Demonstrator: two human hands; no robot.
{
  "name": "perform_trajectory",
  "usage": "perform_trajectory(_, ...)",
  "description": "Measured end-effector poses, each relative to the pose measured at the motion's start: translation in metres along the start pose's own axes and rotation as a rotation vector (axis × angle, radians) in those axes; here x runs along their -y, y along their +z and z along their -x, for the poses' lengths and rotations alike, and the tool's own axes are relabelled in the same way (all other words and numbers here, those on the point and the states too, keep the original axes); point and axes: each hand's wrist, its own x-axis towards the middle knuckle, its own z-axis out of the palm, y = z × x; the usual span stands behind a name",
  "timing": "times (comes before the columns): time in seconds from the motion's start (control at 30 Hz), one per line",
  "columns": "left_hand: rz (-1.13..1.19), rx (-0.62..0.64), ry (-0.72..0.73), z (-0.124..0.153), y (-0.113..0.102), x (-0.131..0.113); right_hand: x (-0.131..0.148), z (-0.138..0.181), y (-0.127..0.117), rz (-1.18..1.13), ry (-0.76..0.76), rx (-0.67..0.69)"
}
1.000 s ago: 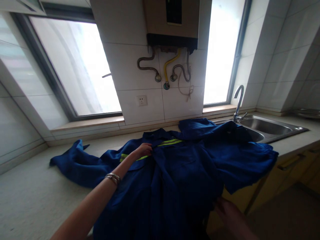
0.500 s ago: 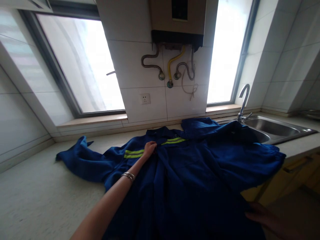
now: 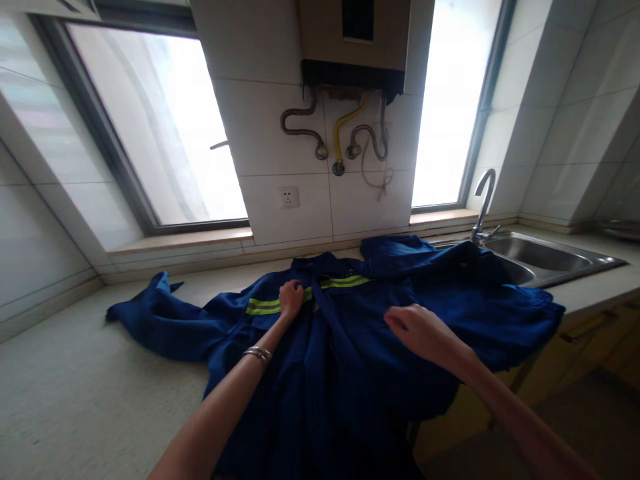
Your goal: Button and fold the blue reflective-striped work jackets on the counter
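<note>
A dark blue work jacket (image 3: 360, 347) with yellow-green reflective stripes (image 3: 265, 305) lies spread across the countertop (image 3: 75, 393). One sleeve trails left and the right side drapes over the sink's edge. My left hand (image 3: 291, 297), a bracelet on its wrist, is closed on the fabric near the collar, by the stripe. My right hand (image 3: 417, 328) hovers over the jacket's right chest with its fingers curled together; whether they pinch cloth is unclear.
A steel sink (image 3: 545, 257) with a curved tap (image 3: 483, 200) sits at the right. Behind are two bright windows, a wall socket (image 3: 289, 197) and a water heater (image 3: 350, 47) with hoses. Yellow cabinet fronts (image 3: 585, 340) are below the counter at right.
My right hand has come up from the jacket's lower right hem to over its right chest. My left hand has stayed near the collar, shifting slightly.
</note>
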Motion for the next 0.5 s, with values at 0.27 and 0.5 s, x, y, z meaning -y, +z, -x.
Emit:
perform_trajectory(0.27, -0.442, 0.255, 0.037, -0.004, 0.018, 0.006, 0.006, -0.189, 0.103, 0.013, 0.013, 0.092)
perform_trajectory(0.5, -0.408, 0.32, 0.045, -0.038, 0.025, 0.019, -0.022, -0.253, 0.143, -0.024, 0.132, 0.324)
